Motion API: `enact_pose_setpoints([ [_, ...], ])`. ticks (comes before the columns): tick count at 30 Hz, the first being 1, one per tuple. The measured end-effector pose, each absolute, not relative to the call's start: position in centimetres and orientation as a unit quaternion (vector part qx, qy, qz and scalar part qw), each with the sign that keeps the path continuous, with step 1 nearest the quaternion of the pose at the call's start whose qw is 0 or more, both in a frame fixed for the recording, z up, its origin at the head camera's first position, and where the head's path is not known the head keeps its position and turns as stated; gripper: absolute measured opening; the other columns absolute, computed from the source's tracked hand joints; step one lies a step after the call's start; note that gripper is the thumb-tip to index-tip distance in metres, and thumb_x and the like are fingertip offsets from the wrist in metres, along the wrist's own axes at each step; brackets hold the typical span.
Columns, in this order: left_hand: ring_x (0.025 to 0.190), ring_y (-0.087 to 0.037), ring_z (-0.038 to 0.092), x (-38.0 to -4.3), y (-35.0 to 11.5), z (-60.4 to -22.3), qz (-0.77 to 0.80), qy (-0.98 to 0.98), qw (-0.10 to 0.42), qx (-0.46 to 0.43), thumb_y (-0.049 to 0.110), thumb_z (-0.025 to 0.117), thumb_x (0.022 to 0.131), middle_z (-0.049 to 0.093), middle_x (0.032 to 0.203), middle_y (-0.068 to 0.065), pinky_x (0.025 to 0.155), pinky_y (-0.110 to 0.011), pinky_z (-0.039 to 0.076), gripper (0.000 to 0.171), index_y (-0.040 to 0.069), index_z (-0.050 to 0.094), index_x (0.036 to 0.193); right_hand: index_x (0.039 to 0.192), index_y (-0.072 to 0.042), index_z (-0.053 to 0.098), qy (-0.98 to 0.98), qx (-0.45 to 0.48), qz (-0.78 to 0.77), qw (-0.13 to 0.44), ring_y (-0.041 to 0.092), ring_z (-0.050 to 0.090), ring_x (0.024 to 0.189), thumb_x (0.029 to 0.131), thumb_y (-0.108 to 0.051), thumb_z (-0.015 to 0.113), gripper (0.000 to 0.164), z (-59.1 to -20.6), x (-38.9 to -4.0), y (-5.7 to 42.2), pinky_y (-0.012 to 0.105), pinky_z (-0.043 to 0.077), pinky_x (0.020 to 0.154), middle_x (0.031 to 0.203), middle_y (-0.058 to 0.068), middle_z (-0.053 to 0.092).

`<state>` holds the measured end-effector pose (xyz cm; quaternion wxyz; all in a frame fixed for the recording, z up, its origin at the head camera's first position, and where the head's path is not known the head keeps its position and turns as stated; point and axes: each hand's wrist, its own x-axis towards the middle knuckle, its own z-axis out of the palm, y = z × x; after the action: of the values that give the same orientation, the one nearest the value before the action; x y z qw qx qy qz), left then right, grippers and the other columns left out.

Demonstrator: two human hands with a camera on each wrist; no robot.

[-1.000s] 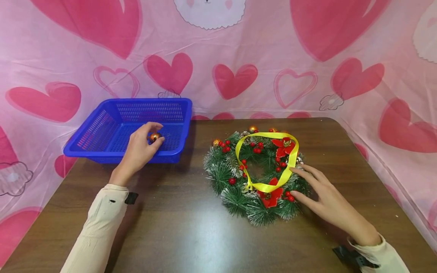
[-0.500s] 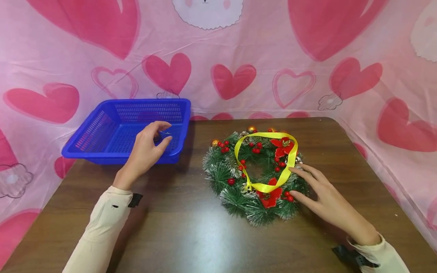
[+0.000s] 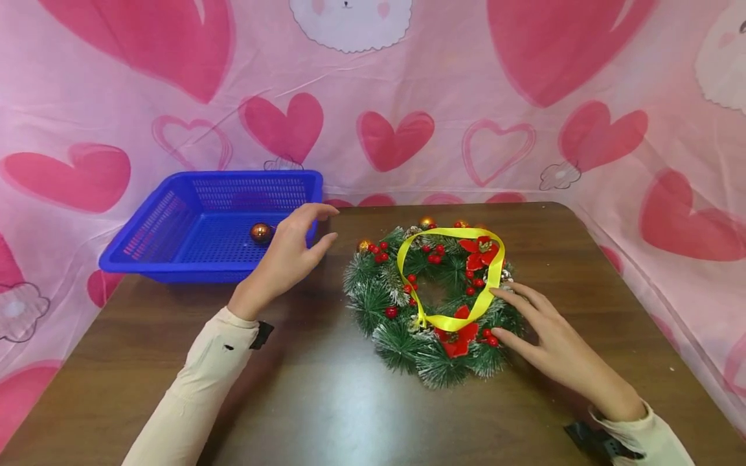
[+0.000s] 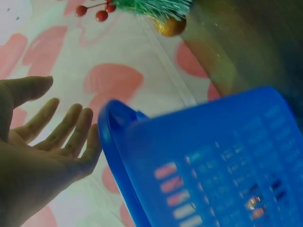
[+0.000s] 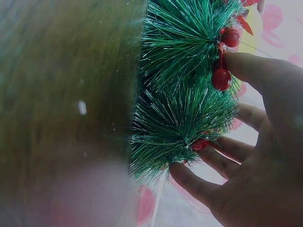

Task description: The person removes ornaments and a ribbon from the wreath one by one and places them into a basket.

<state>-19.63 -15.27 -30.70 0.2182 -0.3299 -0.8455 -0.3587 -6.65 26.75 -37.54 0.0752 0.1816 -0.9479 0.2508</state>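
My left hand [image 3: 289, 251] hovers by the right front rim of a blue plastic basket [image 3: 175, 267], its fingers loosely bent with nothing between them. Inside the basket lies a shiny copper-coloured bauble [image 3: 261, 233]. A green Christmas wreath [image 3: 402, 343] with red berries, red poinsettias and golden balls lies flat on the table. On top of it rests a loop of yellow ribbon [image 3: 449, 321]. My right hand [image 3: 559, 346] touches the wreath's right side with spread, relaxed fingers. In the right wrist view its fingertips are at the green needles [image 5: 189, 111] and red berries [image 5: 221, 79].
The brown wooden table [image 3: 326, 388] carries the basket at its back left and the wreath right of centre. A pink cloth [image 3: 454, 77] printed with hearts hangs behind and beside the table.
My left hand has let go of the bauble inside the basket and moved right, out over the basket's right rim. The right hand has stayed at the wreath.
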Motion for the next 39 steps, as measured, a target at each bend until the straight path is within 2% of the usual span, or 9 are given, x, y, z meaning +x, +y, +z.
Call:
enact_pose_setpoints([
  [10,0.115,-0.03,0.057,-20.4,-12.4,-31.0,-0.367,-0.839,0.188,-0.355,0.008,0.07,0.091,0.062,0.122,-0.014,0.101,-0.042,0.043,0.035,0.0,0.061,0.124,0.149,-0.033,0.043,-0.948,0.181,0.251,0.072,0.04,0.037,0.135,0.088,-0.037,0.076,0.07,-37.6,-6.6,26.7,0.075,0.038,0.09,0.152,0.012,0.037],
  [18,0.122,-0.025,0.053,-21.0,-11.4,-32.4,-0.358,-0.849,0.163,-0.353,0.01,0.07,0.092,0.061,0.125,-0.012,0.104,-0.042,0.041,0.036,0.002,0.06,0.126,0.148,-0.033,0.044,-0.949,0.177,0.25,0.077,0.04,0.037,0.135,0.087,-0.037,0.077,0.07,-37.7,-6.5,26.7,0.074,0.038,0.089,0.152,0.011,0.038],
  [26,0.125,-0.026,0.052,-21.6,-10.8,-34.4,-0.33,-0.866,0.111,-0.359,0.015,0.067,0.095,0.056,0.131,-0.014,0.105,-0.044,0.042,0.04,0.0,0.057,0.13,0.149,-0.032,0.044,-0.949,0.177,0.251,0.075,0.04,0.038,0.134,0.087,-0.037,0.077,0.071,-37.6,-6.6,26.7,0.075,0.038,0.089,0.151,0.012,0.038],
  [33,0.113,-0.029,0.058,-21.5,-10.5,-35.1,-0.33,-0.874,0.068,-0.35,0.018,0.065,0.097,0.057,0.131,-0.015,0.094,-0.043,0.048,0.038,0.001,0.058,0.13,0.149,-0.032,0.044,-0.949,0.178,0.25,0.075,0.04,0.037,0.135,0.087,-0.037,0.077,0.071,-37.5,-6.6,26.6,0.075,0.038,0.089,0.151,0.012,0.038],
  [39,0.109,-0.028,0.06,-21.5,-10.2,-35.5,-0.316,-0.883,0.041,-0.344,0.018,0.065,0.097,0.062,0.124,-0.013,0.094,-0.043,0.049,0.033,0.001,0.06,0.125,0.149,-0.033,0.043,-0.949,0.173,0.254,0.07,0.04,0.037,0.135,0.088,-0.037,0.076,0.07,-37.4,-6.5,26.6,0.075,0.038,0.089,0.152,0.012,0.037],
])
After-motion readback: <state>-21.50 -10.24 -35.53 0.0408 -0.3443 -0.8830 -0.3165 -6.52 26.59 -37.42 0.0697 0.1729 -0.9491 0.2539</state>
